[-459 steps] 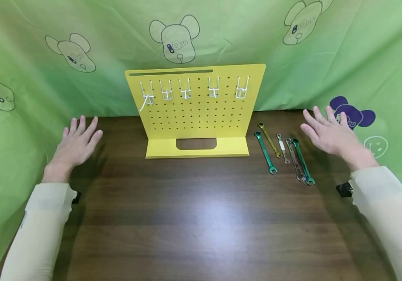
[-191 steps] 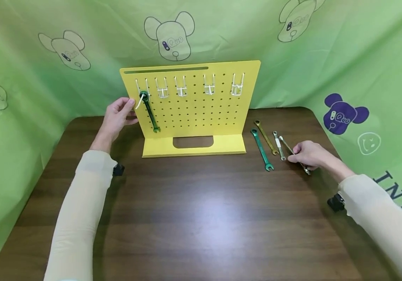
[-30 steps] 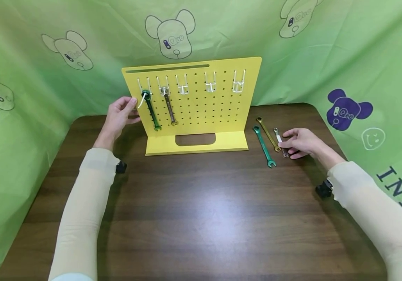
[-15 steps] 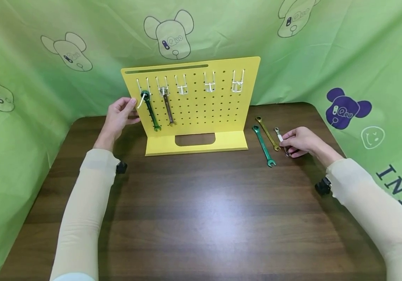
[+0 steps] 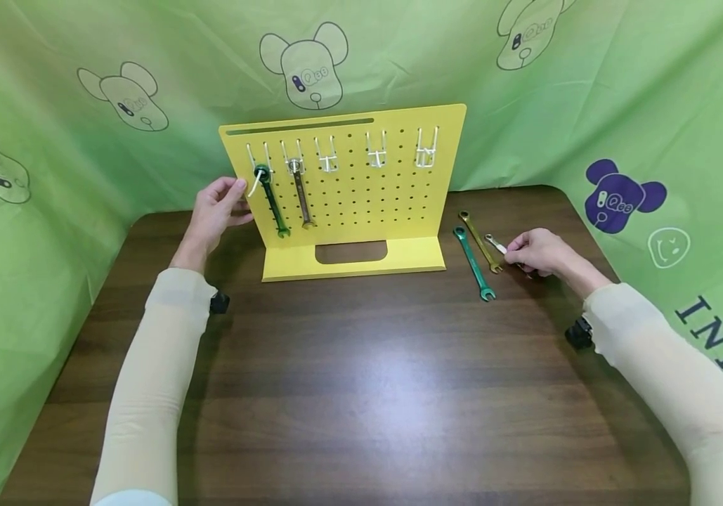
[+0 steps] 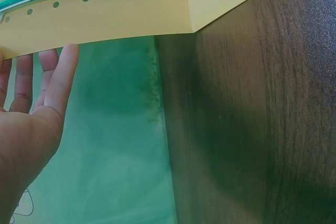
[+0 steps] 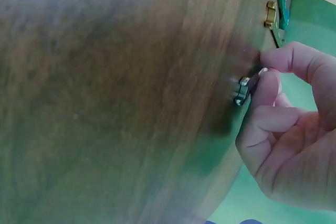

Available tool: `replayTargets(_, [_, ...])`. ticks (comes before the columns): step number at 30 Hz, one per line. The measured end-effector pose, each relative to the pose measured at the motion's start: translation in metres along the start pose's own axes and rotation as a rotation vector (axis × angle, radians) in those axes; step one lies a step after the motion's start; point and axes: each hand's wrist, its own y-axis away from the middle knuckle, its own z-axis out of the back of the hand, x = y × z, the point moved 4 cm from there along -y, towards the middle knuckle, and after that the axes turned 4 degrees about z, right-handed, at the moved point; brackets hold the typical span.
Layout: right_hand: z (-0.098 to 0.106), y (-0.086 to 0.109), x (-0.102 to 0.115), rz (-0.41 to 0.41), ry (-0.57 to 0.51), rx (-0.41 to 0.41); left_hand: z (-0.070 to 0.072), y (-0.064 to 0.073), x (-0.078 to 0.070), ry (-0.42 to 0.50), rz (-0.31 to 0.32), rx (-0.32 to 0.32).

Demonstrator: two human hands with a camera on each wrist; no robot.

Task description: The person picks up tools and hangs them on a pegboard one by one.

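Small silver wrench, on or just over the counter (can't tell which), beside the gold wrench, pinched approx mid-shaft betw thumb & fingers of R hand; L hand pinches side edge of pegboard, thumb in front, fingers nearly straight. Metal, so prob light, stiff, slick, not fragile; best held mid-shaft, ring end left free

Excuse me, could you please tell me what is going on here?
A person's right hand pinches a small wrench, while the left hand holds the left edge of a yellow pegboard. A green wrench and a silver wrench hang on it; three hooks to their right hold none. Another green wrench and a gold wrench lie on the table between pegboard and right hand.
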Motion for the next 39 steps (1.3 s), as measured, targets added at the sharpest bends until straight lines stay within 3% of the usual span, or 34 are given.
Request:
replayTargets(7, [0.009,-0.001,0.008,0.113,0.225,-0.059,0.002,0.0,-0.002,0.015,-0.009,-0.004])
replayTargets(10, [0.01,-0.003,0.009,0.122,0.246,-0.059,0.002,0.0,-0.002,0.017,-0.012,-0.001])
replayTargets(19, [0.007,0.0,0.011,0.05,-0.081,0.091,0.002,0.0,-0.002,-0.003,-0.029,0.004])
replayTargets(24, [0.008,0.003,0.025,0.068,-0.192,0.074,0.0,-0.002,-0.002,0.014,-0.016,0.008])
replayTargets(31, [-0.011,0.008,0.077,0.159,-0.322,0.126,0.0,-0.003,-0.001,0.012,0.0,0.008])
replayTargets(39, [-0.043,-0.002,0.137,0.267,-0.338,0.218,0.002,-0.003,-0.001,-0.008,0.01,0.011])
